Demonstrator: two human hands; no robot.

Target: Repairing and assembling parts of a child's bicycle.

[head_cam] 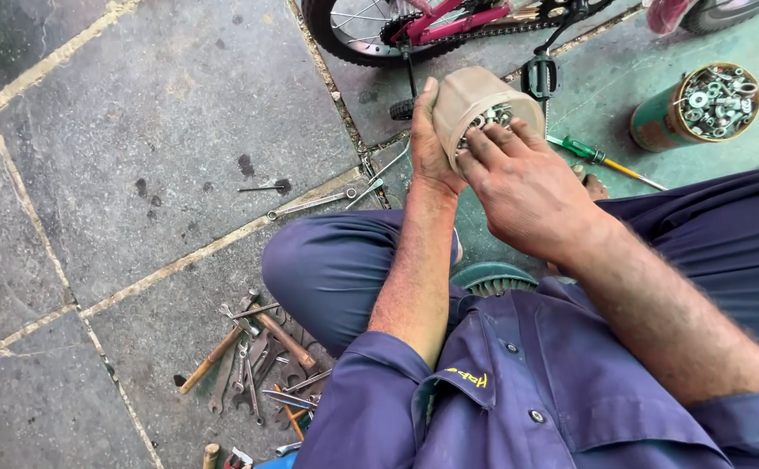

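Obs., head view. Person is sitting low over a stone floor (136,130), in blue work clothes.

Left hand (429,143): is wrapping around the side of a beige tub (475,100), fingers curled and pressed to its wall, holding it tilted so the mouth is facing the camera. Tub is sitting at about 12 o'clock in the frame, raised off the floor, above the knees.

Right hand (518,178): is lying over the tub's mouth from 5 o'clock, fingers spread loosely, fingertips (483,139) dipping among the nuts (494,115) inside. Cannot tell whether it is pinching one; the tips are hiding in the metal.

Surroundings:
- A green can (670,117) full of washers and nuts is lying tilted at 2 o'clock, well apart from the tub.
- A green-handled screwdriver (601,158) is lying on the floor between can and right hand.
- A small pink bike (436,26) is standing at 12 o'clock; its rear wheel, training wheel and pedal are showing just beyond the tub.
- Two spanners (327,201) are lying at 10 o'clock from the left forearm.
- A tool pile (258,356), with spanners and wooden-handled pieces, is lying at 7 o'clock beside the left knee.
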